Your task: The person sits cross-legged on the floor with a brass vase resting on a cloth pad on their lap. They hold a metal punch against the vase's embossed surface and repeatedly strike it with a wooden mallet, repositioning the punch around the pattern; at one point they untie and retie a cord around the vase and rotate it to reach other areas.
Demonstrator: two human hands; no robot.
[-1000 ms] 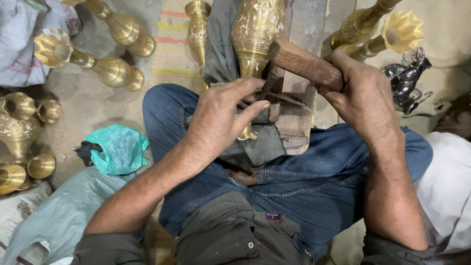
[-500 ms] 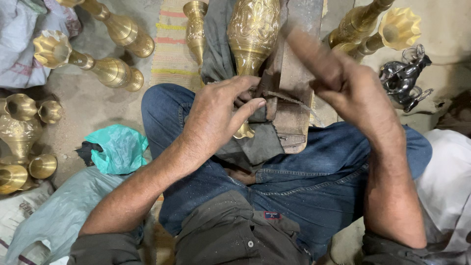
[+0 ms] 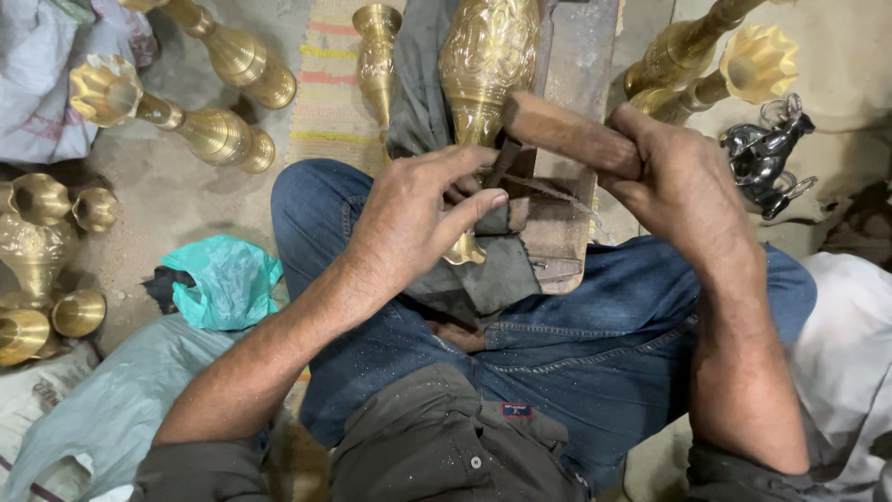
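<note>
Since earlier frame, wooden mallet (image 3: 569, 136) is dropping toward brass vase (image 3: 487, 58). We are judging vase heavy, stiff, slippery; gripping narrow neck best. Left hand (image 3: 409, 223) fingers are pinching small tool; right hand (image 3: 683, 191) is clenching mallet.

The brass vase (image 3: 488, 60) at the top centre is golden with an embossed leaf pattern. The wooden mallet (image 3: 567, 135) is reddish brown. The jeans (image 3: 595, 353) are blue, the plastic bag (image 3: 223, 279) at left is turquoise, and the mat (image 3: 325, 93) has yellow and red stripes.
</note>
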